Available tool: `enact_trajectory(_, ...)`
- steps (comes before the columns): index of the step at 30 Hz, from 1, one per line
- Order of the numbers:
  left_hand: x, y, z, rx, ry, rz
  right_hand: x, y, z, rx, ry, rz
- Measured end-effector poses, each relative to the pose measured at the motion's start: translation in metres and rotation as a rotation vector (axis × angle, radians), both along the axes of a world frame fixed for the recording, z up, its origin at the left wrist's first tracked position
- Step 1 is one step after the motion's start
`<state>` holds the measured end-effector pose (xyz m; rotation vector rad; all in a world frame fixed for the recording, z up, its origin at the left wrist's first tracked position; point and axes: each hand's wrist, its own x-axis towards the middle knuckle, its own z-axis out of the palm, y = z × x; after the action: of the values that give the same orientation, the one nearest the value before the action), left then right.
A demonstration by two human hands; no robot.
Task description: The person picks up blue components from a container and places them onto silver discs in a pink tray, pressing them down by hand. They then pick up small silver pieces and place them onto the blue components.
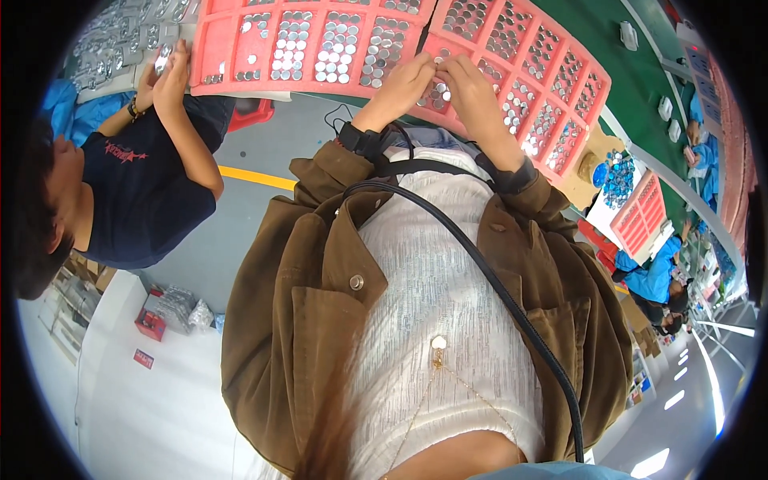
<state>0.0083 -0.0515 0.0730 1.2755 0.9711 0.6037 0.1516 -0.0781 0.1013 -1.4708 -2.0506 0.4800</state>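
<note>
Small round silver metal discs (336, 52): in the compartments of two trays in front of the person; some compartments closely filled, others thinly scattered.
Left tray: a pink rectangular tray (280, 86) with dividing walls, lying along the top of the view.
Right tray: a second pink divided tray (593, 66), set at an angle just beside the first, a narrow dark gap between them.
Left hand (408, 84): over the near edge of the trays where they adjoin, fingers bent and tips drawn together; cannot tell whether a disc is between them.
Right hand (474, 88): over the right tray's near left part, thumb and fingers bent into a pinch close to the left fingertips; what it grips, if anything, cannot be made out.
Right of the trays: a heap of small blue round pieces (618, 180), near a smaller pink divided tray (642, 210).
Beyond: a flat green work surface (628, 92).
To the left: a co-worker in a dark T-shirt (148, 200), holding a small shiny silver piece (163, 58) in raised hands.
</note>
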Motion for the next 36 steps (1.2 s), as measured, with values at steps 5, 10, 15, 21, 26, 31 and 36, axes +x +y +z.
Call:
enact_trajectory(5, 0.002, -0.001, 0.001, 0.049, 0.023, 0.028, 0.001, 0.0, 0.003, 0.002, 0.015, -0.009)
enact_trajectory(10, 0.003, 0.001, -0.003, 0.158, 0.071, 0.055, 0.003, 0.001, 0.001, -0.013, 0.023, 0.004)
enact_trajectory(15, 0.0, 0.003, 0.001, 0.093, 0.093, 0.024, 0.004, 0.0, -0.005, -0.026, 0.042, 0.026)
enact_trajectory(21, -0.002, 0.001, -0.009, -0.014, 0.072, -0.053, 0.017, -0.001, -0.014, -0.852, 0.61, -0.19)
enact_trajectory(26, -0.001, -0.001, -0.01, 0.091, 0.146, -0.14, 0.028, -0.002, -0.019, -1.088, 0.991, -0.23)
enact_trajectory(31, 0.006, -0.003, -0.008, 0.148, 0.253, -0.173, 0.035, -0.004, -0.027, -1.163, 1.04, -0.288)
enact_trajectory(36, 0.011, -0.005, -0.018, 0.147, 0.355, -0.093, 0.044, -0.002, -0.026, -1.107, 0.85, -0.299)
